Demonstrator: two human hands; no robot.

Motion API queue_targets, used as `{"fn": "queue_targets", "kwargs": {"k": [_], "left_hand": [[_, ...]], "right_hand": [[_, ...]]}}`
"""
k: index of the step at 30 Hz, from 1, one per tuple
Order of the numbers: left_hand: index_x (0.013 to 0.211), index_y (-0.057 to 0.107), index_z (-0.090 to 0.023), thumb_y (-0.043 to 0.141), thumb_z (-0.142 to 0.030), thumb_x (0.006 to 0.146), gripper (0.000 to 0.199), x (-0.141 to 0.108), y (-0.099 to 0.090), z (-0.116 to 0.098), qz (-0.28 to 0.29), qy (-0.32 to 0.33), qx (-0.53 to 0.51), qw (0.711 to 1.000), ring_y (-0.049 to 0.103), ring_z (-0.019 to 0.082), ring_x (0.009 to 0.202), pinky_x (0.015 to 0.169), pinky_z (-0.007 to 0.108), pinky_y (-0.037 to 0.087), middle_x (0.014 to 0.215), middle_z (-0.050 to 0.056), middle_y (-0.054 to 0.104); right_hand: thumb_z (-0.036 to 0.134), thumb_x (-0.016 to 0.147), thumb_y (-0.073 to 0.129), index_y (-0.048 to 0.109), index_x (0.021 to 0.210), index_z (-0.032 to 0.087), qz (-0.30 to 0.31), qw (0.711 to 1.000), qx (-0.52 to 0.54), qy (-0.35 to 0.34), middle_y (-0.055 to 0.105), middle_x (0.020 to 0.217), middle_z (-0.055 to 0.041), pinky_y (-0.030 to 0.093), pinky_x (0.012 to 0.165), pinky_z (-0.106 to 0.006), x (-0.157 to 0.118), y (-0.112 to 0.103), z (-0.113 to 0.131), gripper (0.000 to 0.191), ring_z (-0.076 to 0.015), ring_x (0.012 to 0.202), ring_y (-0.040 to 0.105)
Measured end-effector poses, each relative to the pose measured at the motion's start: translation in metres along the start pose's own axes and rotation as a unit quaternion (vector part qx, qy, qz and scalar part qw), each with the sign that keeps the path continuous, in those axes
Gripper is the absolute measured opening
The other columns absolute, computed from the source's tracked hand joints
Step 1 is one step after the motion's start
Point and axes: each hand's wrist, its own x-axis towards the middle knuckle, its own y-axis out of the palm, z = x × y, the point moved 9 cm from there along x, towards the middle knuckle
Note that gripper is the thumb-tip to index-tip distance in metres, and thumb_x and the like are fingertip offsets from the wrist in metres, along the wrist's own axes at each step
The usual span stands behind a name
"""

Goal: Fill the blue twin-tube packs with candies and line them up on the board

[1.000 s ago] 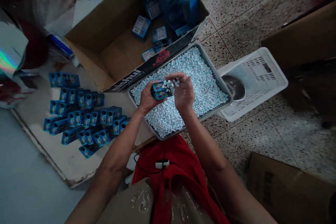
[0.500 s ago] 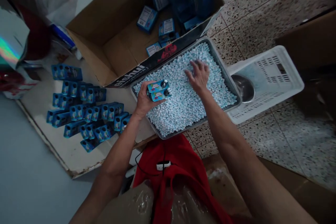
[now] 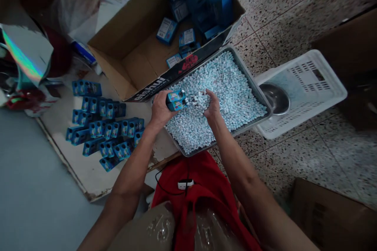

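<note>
My left hand grips two small blue boxes side by side, tilted over the left part of a grey tray. White pieces show at the boxes' round openings, which face right. The tray is full of small white and pale-blue candies. Just right of the boxes, my right hand is cupped around a handful of these candies, thumb up, its other fingers mostly hidden beneath them. Pieces lie between the hand and the box openings.
Several similar blue boxes stand on the white table at left. Behind the tray is a cardboard carton with more blue boxes. At right, a metal bowl sits in a white plastic basket. Another carton is at lower right.
My right hand has moved left and toward me from the tray's far part and now cups candies by the boxes. My left hand still holds both boxes. The view has shifted slightly.
</note>
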Motion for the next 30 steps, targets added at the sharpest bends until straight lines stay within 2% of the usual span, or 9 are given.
{"fn": "queue_targets", "kwargs": {"k": [2,6,9,12,16,19,22,27,30], "left_hand": [[0.125,0.062,-0.024,0.094,-0.021,0.062,0.071,0.004,-0.003,-0.003,0.025,0.007,0.018,1.0,0.068,0.034,0.116,0.102,0.045,0.054,0.125,0.009,0.072],[0.125,0.064,-0.022,0.094,-0.021,0.061,0.072,0.007,0.001,-0.016,0.066,0.03,0.0,0.997,0.067,0.035,0.117,0.103,0.047,0.054,0.126,0.009,0.072],[0.127,0.062,-0.023,0.095,-0.02,0.059,0.076,0.006,0.009,-0.027,0.057,0.03,-0.053,0.997,0.068,0.034,0.119,0.104,0.047,0.055,0.128,0.008,0.071],[0.128,0.06,-0.024,0.097,-0.024,0.059,0.079,0.005,0.021,-0.035,0.046,0.029,-0.125,0.991,0.07,0.031,0.117,0.101,0.045,0.057,0.128,0.006,0.071],[0.125,0.061,-0.026,0.098,-0.03,0.061,0.074,0.008,0.035,-0.033,0.062,0.053,-0.201,0.976,0.073,0.027,0.109,0.097,0.041,0.059,0.123,0.005,0.074],[0.125,0.06,-0.024,0.1,-0.036,0.059,0.077,0.013,0.035,-0.016,0.028,0.035,-0.237,0.971,0.075,0.027,0.105,0.095,0.041,0.06,0.119,0.006,0.075],[0.126,0.059,-0.023,0.1,-0.044,0.058,0.082,0.012,0.037,-0.005,0.014,0.022,-0.265,0.964,0.076,0.027,0.103,0.093,0.042,0.061,0.116,0.006,0.076],[0.126,0.06,-0.022,0.101,-0.054,0.058,0.085,0.004,0.038,-0.002,0.034,0.018,-0.225,0.974,0.076,0.026,0.104,0.094,0.04,0.062,0.115,0.007,0.076],[0.128,0.059,-0.023,0.099,-0.062,0.06,0.088,0.001,0.031,0.005,0.026,0.005,-0.216,0.976,0.075,0.025,0.104,0.094,0.039,0.062,0.116,0.007,0.074]], "right_hand": [[0.051,0.073,0.078,0.064,0.078,0.024,0.056,0.996,0.062,-0.009,0.069,0.073,0.0013,0.067,0.083,-0.043,-0.02,0.026,0.009,0.031,-0.0239,0.088,0.075],[0.052,0.087,0.067,0.065,0.072,0.026,0.158,0.966,0.02,-0.203,0.074,0.085,-0.0019,0.061,0.099,-0.044,-0.08,0.082,0.053,0.03,-0.0226,0.095,0.073],[0.049,0.094,0.059,0.065,0.068,0.027,0.145,0.921,-0.082,-0.352,0.076,0.09,-0.0011,0.053,0.109,-0.045,-0.12,0.101,0.08,0.034,-0.0212,0.095,0.071],[0.055,0.096,0.053,0.065,0.068,0.026,0.139,0.885,-0.127,-0.425,0.079,0.096,-0.0019,0.047,0.117,-0.049,-0.137,0.102,0.098,0.041,-0.0232,0.103,0.073],[0.059,0.095,0.046,0.07,0.078,0.027,0.129,0.894,-0.163,-0.397,0.082,0.112,-0.0037,0.04,0.125,-0.052,-0.12,0.071,0.108,0.043,-0.0253,0.124,0.071],[0.056,0.091,0.05,0.072,0.09,0.026,0.024,0.944,-0.175,-0.278,0.081,0.119,-0.0055,0.043,0.121,-0.051,-0.086,0.014,0.093,0.037,-0.0238,0.128,0.07],[0.056,0.088,0.056,0.071,0.098,0.024,-0.036,0.957,-0.21,-0.195,0.079,0.121,-0.007,0.049,0.112,-0.046,-0.066,-0.03,0.069,0.037,-0.0227,0.125,0.071],[0.06,0.084,0.065,0.073,0.093,0.023,-0.059,0.959,-0.21,-0.181,0.081,0.106,-0.0057,0.053,0.099,-0.039,-0.057,-0.059,0.055,0.039,-0.0212,0.108,0.073],[0.06,0.085,0.066,0.074,0.096,0.023,-0.039,0.938,-0.272,-0.21,0.08,0.108,-0.0063,0.052,0.102,-0.041,-0.057,-0.053,0.063,0.04,-0.0236,0.11,0.071]]}}
